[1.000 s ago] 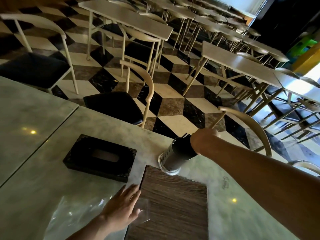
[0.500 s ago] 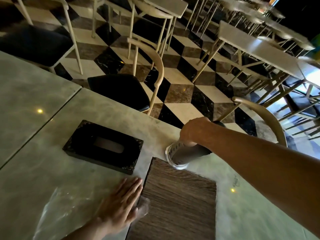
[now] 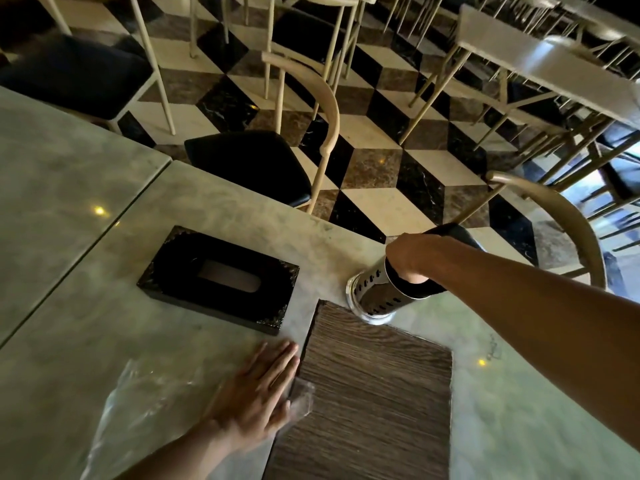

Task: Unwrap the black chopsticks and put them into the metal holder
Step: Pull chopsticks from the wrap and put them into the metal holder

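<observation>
A perforated metal holder (image 3: 375,292) stands on the marble table (image 3: 86,323), just past the far edge of a wooden board. A dark bundle of black chopsticks (image 3: 450,233) sticks out of its top. My right hand (image 3: 412,254) is curled round that bundle just above the holder's rim, hiding most of it. My left hand (image 3: 256,389) lies flat with straight fingers on a clear plastic wrapper (image 3: 138,393) spread on the table left of the board.
The wooden board (image 3: 374,393) lies in front of me. A black tissue box (image 3: 221,278) sits left of the holder. Two chairs (image 3: 249,164) (image 3: 554,209) stand at the table's far edge, above a chequered floor with more tables and chairs.
My right hand has slid down from the top of the chopsticks to just above the holder's rim. The view has tilted down. My left hand stays flat on the wrapper.
</observation>
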Available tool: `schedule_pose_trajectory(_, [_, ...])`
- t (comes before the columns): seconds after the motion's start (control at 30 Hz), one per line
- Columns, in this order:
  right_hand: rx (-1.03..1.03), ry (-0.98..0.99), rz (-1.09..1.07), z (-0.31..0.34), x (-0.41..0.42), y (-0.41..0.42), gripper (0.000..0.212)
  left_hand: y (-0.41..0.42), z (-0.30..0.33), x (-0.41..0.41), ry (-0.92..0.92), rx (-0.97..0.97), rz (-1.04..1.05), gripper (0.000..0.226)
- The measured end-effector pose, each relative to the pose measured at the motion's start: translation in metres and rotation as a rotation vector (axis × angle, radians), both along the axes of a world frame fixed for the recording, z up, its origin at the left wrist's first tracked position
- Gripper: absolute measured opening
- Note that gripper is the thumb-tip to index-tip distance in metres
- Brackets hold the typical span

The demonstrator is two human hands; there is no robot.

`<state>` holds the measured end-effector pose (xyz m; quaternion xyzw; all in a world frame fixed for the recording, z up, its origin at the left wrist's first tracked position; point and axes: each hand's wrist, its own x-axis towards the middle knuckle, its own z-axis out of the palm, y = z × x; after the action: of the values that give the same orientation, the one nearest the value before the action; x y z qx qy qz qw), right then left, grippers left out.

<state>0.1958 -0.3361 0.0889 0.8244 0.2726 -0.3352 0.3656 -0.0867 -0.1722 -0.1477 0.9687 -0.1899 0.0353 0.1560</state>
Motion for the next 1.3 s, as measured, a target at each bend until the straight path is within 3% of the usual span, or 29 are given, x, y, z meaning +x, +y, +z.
schedule_pose_trajectory(0.13, [-0.105, 0.046, 0.036, -0.005, 0.007, -0.006, 0.028, 0.001, -0.002, -0.001, 0.003, 0.009, -0.002, 0.073])
schedule_pose_trajectory(0.5, [-0.031, -0.008, -0.048, 0.001, 0.002, -0.005, 0.041, 0.001, 0.007, 0.0, 0.007, -0.008, 0.012, 0.072])
schedule_pose_trajectory(0.73, [0.093, -0.048, -0.017, -0.001, 0.004, -0.01, 0.01, 0.001, 0.007, 0.0, 0.014, -0.003, 0.008, 0.071])
schedule_pose_trajectory(1.3, [0.256, -0.236, 0.022, 0.027, -0.018, 0.001, 0.024, 0.001, -0.002, 0.0, 0.014, -0.021, 0.007, 0.072])
